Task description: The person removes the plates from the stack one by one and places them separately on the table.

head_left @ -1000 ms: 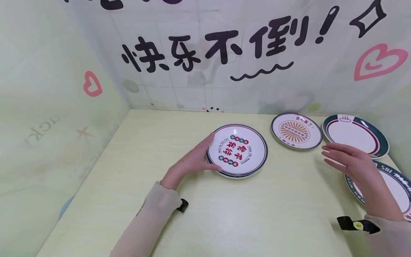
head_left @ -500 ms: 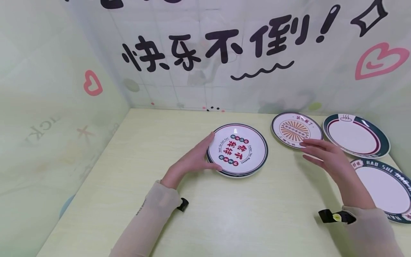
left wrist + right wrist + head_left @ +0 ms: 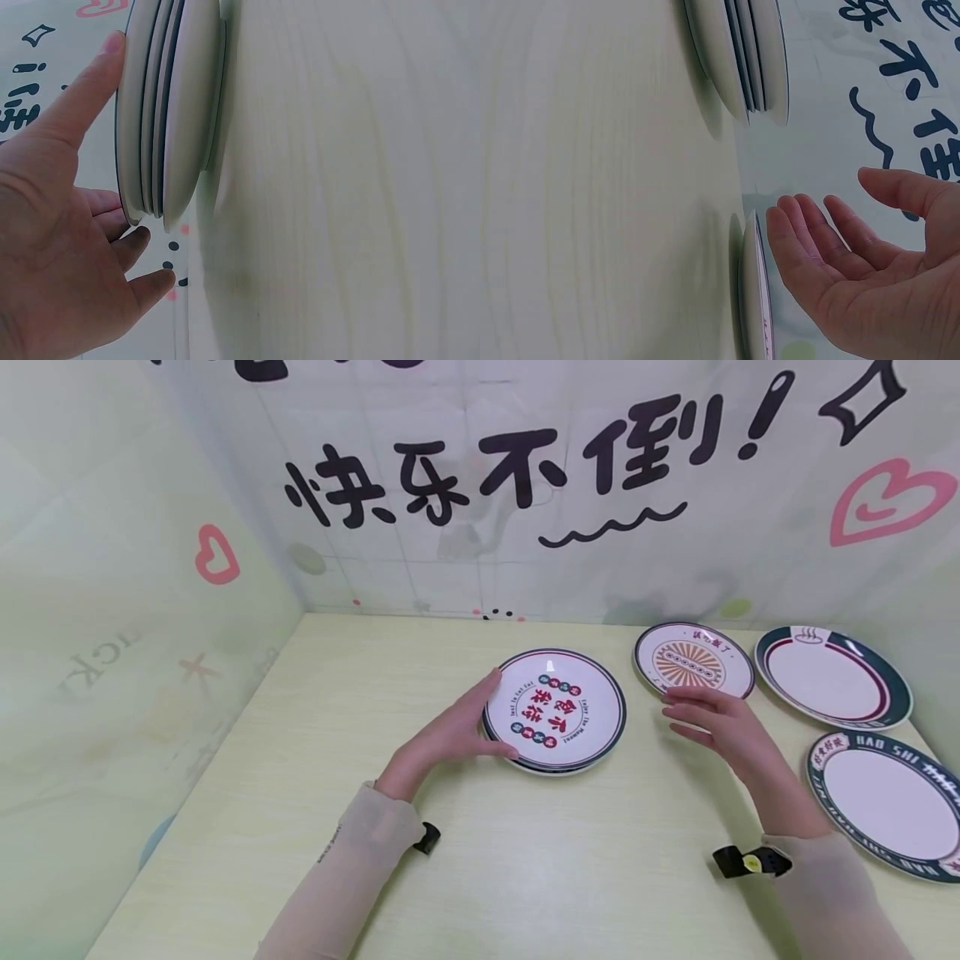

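Observation:
In the head view, a stack of plates (image 3: 555,710) sits mid-table; its top plate is white with red and teal Chinese lettering and a dark rim. My left hand (image 3: 459,727) holds the stack at its left side, thumb and fingers spread around the rim. Several plate edges show in the left wrist view of the stack (image 3: 150,112). My right hand (image 3: 723,727) hovers with relaxed fingers, holding nothing, and overlaps the front edge of a small plate (image 3: 690,664) with an orange sunburst. The right wrist view shows its palm and the small plate's edge (image 3: 756,300) beyond the fingertips.
An oval plate with a wide green rim (image 3: 832,681) lies at the back right. Nearer, a larger plate lettered HAO SHI (image 3: 888,806) reaches the frame's right edge. Printed sheets (image 3: 420,577) stand behind the table and along both sides.
My right hand has moved left, from over the right-hand plates to the front of the small sunburst plate, uncovering the lettered plate. My left hand and the stack stay in place.

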Demonstrator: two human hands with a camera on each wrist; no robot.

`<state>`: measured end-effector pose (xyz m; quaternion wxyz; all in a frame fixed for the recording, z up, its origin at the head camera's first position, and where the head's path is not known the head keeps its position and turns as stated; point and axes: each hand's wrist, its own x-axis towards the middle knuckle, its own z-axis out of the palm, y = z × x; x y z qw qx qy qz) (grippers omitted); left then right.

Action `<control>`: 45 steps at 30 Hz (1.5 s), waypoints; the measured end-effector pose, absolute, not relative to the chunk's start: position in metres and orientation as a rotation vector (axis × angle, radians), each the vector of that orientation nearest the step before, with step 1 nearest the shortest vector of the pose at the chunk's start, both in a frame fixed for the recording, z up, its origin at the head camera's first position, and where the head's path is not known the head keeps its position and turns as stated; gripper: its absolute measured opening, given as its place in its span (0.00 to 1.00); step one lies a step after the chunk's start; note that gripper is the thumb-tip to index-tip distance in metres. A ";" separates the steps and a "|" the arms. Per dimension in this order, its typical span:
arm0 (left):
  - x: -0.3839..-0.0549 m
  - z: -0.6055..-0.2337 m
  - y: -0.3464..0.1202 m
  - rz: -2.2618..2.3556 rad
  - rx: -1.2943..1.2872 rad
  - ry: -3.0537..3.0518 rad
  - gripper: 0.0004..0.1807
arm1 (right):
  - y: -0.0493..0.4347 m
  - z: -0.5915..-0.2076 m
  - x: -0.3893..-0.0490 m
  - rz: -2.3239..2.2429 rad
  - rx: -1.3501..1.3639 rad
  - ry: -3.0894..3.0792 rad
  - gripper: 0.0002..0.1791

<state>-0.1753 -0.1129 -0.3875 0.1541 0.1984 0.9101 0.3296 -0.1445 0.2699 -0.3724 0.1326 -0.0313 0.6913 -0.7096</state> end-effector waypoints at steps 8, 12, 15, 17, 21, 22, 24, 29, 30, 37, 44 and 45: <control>-0.174 -0.387 -0.113 0.939 0.565 2.614 0.70 | 0.257 -0.375 -0.148 -1.999 -0.089 2.037 0.19; -0.174 -0.387 -0.112 0.931 0.556 2.616 0.70 | 0.250 -0.375 -0.148 -1.943 -0.085 2.063 0.25; -0.173 -0.388 -0.112 0.938 0.555 2.611 0.70 | 0.244 -0.376 -0.147 -1.898 -0.075 2.076 0.29; -0.173 -0.389 -0.112 0.945 0.556 2.608 0.70 | 0.240 -0.377 -0.147 -1.876 -0.076 2.087 0.31; -0.173 -0.389 -0.113 0.949 0.564 2.607 0.70 | 0.236 -0.380 -0.147 -1.877 -0.090 2.087 0.32; -0.173 -0.389 -0.113 0.948 0.565 2.607 0.70 | 0.234 -0.381 -0.147 -1.876 -0.095 2.090 0.32; -0.173 -0.388 -0.113 0.948 0.569 2.607 0.70 | 0.232 -0.382 -0.148 -1.872 -0.101 2.097 0.33; -0.174 -0.387 -0.112 0.948 0.560 2.602 0.70 | 0.225 -0.383 -0.151 -1.838 -0.107 2.120 0.33; -0.174 -0.386 -0.112 0.950 0.561 2.602 0.70 | 0.224 -0.383 -0.151 -1.835 -0.103 2.124 0.33; -0.174 -0.386 -0.113 0.948 0.566 2.603 0.70 | 0.216 -0.383 -0.155 -1.794 -0.064 2.152 0.33; -0.174 -0.386 -0.113 0.951 0.573 2.605 0.70 | 0.211 -0.384 -0.157 -1.729 -0.032 2.223 0.33; -0.174 -0.386 -0.113 0.951 0.573 2.605 0.70 | 0.211 -0.384 -0.158 -1.720 -0.029 2.233 0.33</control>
